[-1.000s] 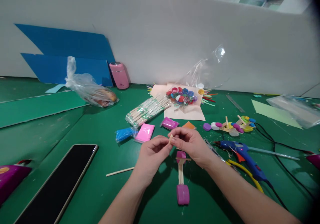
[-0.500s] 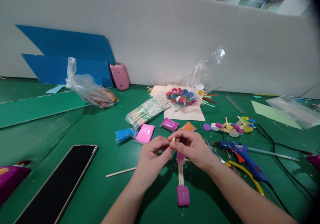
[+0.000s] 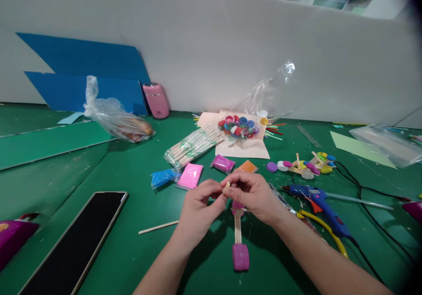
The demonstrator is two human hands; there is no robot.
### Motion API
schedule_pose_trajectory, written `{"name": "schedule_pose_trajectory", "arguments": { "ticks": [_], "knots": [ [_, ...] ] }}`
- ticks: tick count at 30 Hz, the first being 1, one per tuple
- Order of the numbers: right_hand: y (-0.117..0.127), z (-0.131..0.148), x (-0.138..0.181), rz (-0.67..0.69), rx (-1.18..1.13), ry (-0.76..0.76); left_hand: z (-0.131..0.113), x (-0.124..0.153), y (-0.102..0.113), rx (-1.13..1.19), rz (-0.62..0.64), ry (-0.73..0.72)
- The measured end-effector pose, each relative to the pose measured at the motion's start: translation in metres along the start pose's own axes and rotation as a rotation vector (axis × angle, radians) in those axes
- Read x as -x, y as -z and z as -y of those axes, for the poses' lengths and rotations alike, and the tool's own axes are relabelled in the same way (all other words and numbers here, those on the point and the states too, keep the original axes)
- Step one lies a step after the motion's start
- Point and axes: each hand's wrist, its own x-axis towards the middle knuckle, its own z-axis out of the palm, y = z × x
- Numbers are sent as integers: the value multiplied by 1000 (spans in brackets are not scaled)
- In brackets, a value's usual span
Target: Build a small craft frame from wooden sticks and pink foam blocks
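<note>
My left hand [image 3: 199, 207] and my right hand [image 3: 252, 194] meet above the green mat, both pinched on a short wooden stick piece [image 3: 227, 187] held between the fingertips. Just beneath them lies a small craft made of wooden sticks with a pink bottle cap at each end [image 3: 240, 242]. A loose wooden stick [image 3: 158, 227] lies on the mat left of my left wrist.
A phone [image 3: 77, 238] lies at the near left. Blue, pink, magenta and orange clay packets [image 3: 190, 175] sit ahead of the hands, with a pack of chopsticks [image 3: 193, 144] and a bag of bottle caps [image 3: 239, 127] behind. A blue glue gun [image 3: 321, 202] and cable lie right.
The hands have shifted slightly lower and closer together around the stick piece; the view has drifted a little. Nothing else moved.
</note>
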Motion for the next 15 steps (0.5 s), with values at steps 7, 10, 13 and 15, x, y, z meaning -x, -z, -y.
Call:
{"name": "schedule_pose_trajectory", "arguments": {
  "ticks": [7, 10, 13, 15],
  "knots": [
    [0, -1, 0, -10, -9, -1, 2, 1, 1, 0, -15, 3],
    [0, -1, -1, -16, -12, 1, 3, 1, 1, -3, -9, 3],
    [0, -2, -1, -2, -36, -7, 2, 1, 1, -3, -4, 8],
    [0, -2, -2, 7, -67, -23, 0, 0, 1, 3, -11, 14]
  ]
}}
